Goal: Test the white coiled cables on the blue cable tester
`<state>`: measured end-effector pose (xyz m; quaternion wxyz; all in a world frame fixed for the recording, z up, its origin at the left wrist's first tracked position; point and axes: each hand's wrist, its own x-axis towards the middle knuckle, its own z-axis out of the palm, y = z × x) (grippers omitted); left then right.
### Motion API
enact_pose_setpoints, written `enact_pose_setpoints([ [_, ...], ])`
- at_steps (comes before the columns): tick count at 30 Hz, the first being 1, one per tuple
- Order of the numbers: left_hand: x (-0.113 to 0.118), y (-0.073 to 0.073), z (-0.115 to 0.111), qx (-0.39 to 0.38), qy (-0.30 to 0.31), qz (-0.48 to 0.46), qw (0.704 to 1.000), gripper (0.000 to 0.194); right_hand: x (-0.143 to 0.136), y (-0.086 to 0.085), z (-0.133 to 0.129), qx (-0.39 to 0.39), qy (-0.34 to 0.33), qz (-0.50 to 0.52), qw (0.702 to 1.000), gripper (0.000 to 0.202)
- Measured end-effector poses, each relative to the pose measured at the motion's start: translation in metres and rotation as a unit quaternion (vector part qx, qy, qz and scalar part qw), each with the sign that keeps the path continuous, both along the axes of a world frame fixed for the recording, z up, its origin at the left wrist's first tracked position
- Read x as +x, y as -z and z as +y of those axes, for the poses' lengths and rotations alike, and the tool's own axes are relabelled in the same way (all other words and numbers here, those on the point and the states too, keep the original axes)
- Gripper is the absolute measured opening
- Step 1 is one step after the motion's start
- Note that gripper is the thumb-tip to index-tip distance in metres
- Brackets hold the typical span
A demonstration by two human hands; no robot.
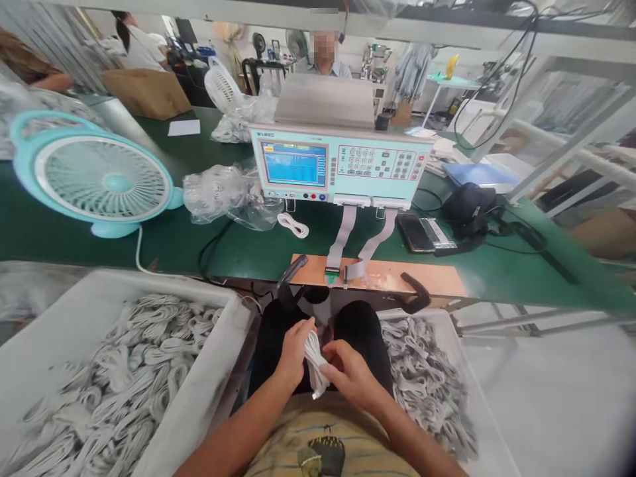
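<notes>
left hand [297, 351]: clamped on cable [314, 361]
right hand [350, 372]: grip unclear
cable: coiled; remaining work unclear
eight-o'clock bin [59, 324]: coils [124, 374] heaped

White cable [313, 351]; green tabletop [248, 250]

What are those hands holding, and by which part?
A white cable bundle: the left hand holds its upper side; the right hand touches it lower down.

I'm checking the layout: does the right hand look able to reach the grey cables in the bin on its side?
Likely yes: the grey cables lie uncovered beside the right leg, with nothing visible blocking. The right hand appears to touch the white cable bundle, so it may need to leave that first.
</notes>
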<state>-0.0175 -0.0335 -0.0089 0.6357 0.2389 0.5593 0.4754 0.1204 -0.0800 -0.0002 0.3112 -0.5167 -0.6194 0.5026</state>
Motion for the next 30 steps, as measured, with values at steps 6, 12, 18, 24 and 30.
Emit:
enact_pose_setpoints([
  [6, 0.006, -0.017, -0.006, 0.055, 0.010, 0.025, 0.998, 0.040, -0.006, -0.002, -0.002, -0.079, 0.041, 0.121, 0.989, 0.014],
  [12, -0.008, -0.005, -0.027, 0.156, 0.146, 0.149, 0.965, 0.026, 0.005, 0.006, 0.001, -0.175, 0.194, 0.331, 0.907, 0.028],
  [18, -0.003, 0.005, -0.045, 0.332, 0.319, 0.265, 0.847, 0.025, 0.007, 0.020, -0.001, -0.150, 0.256, 0.347, 0.890, 0.032],
  [24, -0.001, 0.016, -0.034, 0.393, 0.295, 0.272, 0.828, 0.019, 0.010, 0.048, 0.005, -0.162, 0.244, 0.334, 0.896, 0.036],
  [30, -0.005, -0.003, -0.022, 0.371, 0.281, 0.227, 0.855, 0.027, 0.018, 0.052, 0.004, -0.005, 0.274, 0.157, 0.949, 0.047],
])
